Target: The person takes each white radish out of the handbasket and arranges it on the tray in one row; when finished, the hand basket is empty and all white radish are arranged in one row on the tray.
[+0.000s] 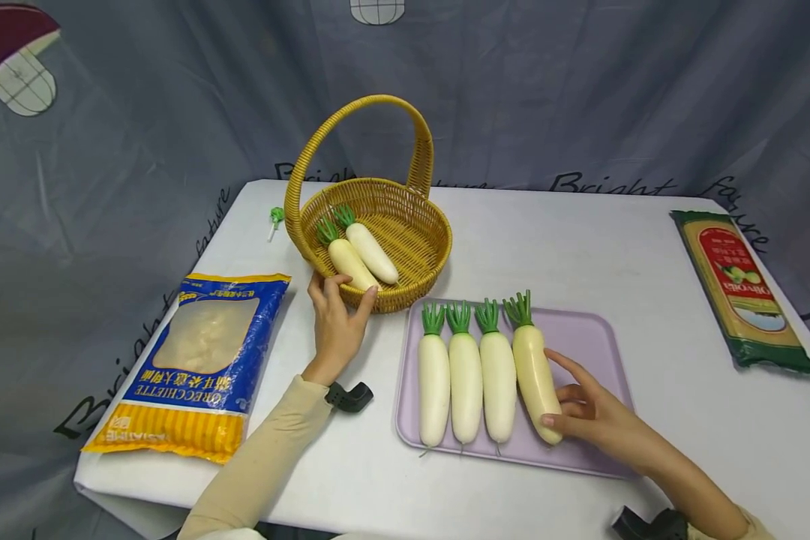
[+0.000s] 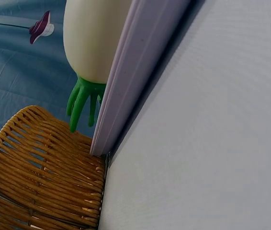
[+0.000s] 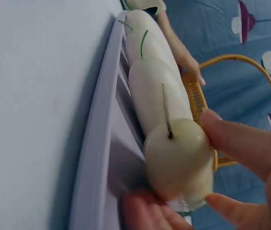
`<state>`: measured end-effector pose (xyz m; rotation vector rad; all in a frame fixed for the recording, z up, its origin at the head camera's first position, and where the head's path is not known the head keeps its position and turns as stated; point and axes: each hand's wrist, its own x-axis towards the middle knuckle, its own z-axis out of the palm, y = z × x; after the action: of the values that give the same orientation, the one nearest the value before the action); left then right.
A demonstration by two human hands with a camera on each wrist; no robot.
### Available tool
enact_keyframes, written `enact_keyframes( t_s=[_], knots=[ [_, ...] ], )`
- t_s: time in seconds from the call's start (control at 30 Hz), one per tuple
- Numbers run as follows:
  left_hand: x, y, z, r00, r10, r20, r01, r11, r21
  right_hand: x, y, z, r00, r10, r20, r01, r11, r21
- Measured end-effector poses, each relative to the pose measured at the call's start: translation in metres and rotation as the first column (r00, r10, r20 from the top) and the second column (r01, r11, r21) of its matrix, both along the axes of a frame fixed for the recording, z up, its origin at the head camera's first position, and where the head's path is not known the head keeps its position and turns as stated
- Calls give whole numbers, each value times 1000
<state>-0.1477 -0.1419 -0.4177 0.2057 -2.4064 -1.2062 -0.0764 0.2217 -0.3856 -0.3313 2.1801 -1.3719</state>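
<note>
My right hand [image 1: 597, 420] holds the rightmost white radish [image 1: 535, 375] by its lower half, thumb on one side and fingers on the other. This radish is slightly yellower and lies tilted, its green stem stubs pointing up-left. Beside it three white radishes [image 1: 466, 390] lie in a row on the lilac tray [image 1: 597, 337]. At the front left rim of the wicker basket [image 1: 439, 236], my left hand [image 1: 337, 326] grips with curled fingers and thumb. Two more radishes [image 1: 373, 253] rest inside the basket. In the right wrist view, the held radish's root tip [image 3: 178, 148] faces the camera.
A blue and yellow pasta bag [image 1: 189, 367] lies at the table's left. At the right edge is a green and gold noodle packet [image 1: 749, 292]. A small green-headed stick [image 1: 275, 219] lies left of the basket, whose tall handle [image 1: 351, 109] arches over it.
</note>
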Motion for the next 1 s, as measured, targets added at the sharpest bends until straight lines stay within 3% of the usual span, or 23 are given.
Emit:
enact_keyframes(
  t_s=[0.1,0.2,0.37,0.67,0.83,1.0],
  knots=[
    [0,0,0,1000,2,5,-2,1000,-1,4,-4,1,990,24,-136,-7,993,119],
    [0,-1,-1,1000,5,4,-5,1000,-1,7,-8,3,952,42,-305,22,979,204],
    [0,-1,-1,1000,6,-1,-6,1000,-1,5,-11,5,891,-15,-453,118,973,199],
    [0,0,-2,1000,-2,1,2,1000,-1,-8,-16,13,848,-90,-522,169,980,104],
    [0,0,-1,1000,-8,5,8,1000,2,-18,-20,18,859,-167,-484,214,976,43],
    [0,0,-1,1000,-3,4,3,1000,-2,-31,-32,27,885,-238,-401,204,971,-127]
  ],
)
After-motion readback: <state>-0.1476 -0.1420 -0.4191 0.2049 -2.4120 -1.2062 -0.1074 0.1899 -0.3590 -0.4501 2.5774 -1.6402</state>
